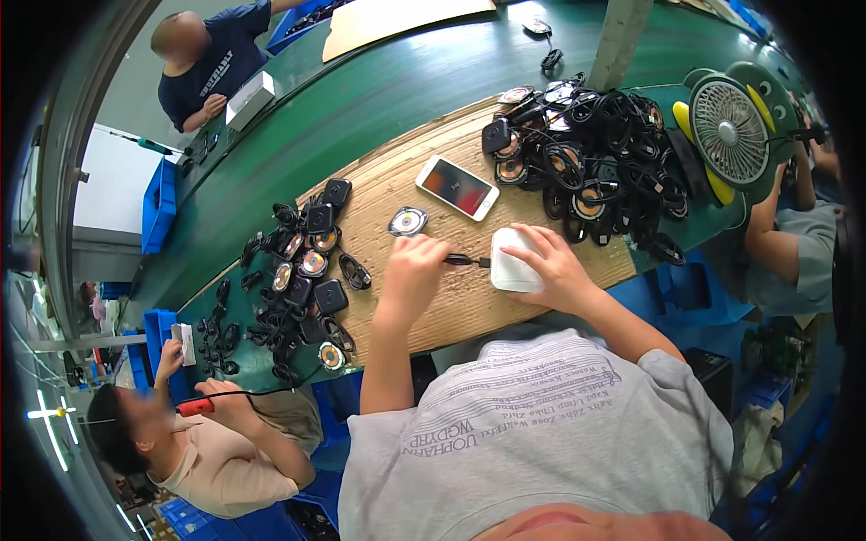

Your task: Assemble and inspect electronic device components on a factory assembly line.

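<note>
The left hand (417, 272) pinches a slim black cable (460, 259) whose plug (484, 262) meets the rounded white plastic-looking block (503, 270) clasped in the right hand (552, 269) (a shiny round disc (408, 222) lies just beyond the left grip), apparently mid-connection, so the next move calls for steady alignment.

1 round fan (729, 124) stands right of 1 grey post (621, 43).

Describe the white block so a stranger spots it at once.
Find the brown cardboard on the green table. On its near side, the right hand holds the white block, a black plug at its left side. Unlike the flat phone beyond, it is thick with no visible screen.
</note>
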### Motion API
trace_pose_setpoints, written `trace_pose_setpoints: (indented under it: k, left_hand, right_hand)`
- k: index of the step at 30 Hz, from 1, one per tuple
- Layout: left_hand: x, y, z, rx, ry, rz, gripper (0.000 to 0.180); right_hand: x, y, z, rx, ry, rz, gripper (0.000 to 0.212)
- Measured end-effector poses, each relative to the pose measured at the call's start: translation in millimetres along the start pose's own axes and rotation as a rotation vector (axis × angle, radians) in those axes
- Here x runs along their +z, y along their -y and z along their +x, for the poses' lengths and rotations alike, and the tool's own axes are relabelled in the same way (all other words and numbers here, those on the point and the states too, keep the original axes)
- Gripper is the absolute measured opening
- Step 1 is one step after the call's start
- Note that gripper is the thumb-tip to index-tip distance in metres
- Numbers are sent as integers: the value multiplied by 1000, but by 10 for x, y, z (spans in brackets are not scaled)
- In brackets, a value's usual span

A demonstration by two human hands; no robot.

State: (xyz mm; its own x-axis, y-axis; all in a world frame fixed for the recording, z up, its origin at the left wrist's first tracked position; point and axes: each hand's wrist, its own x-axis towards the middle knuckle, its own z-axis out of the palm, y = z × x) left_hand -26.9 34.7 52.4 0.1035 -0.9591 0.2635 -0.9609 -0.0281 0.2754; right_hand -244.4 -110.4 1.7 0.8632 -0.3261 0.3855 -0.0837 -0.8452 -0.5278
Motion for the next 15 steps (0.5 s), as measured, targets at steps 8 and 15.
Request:
trace_pose_setpoints:
  k: [8,15]
  left_hand:
    - [-368,398,-304,-218,-191,-315,30]
    - [354,58,-86,-189,-225,-1155,25]
  right_hand:
    - [70,-20,42,43,-44,123,80]
    - [123,100,155,126,-45,267,80]
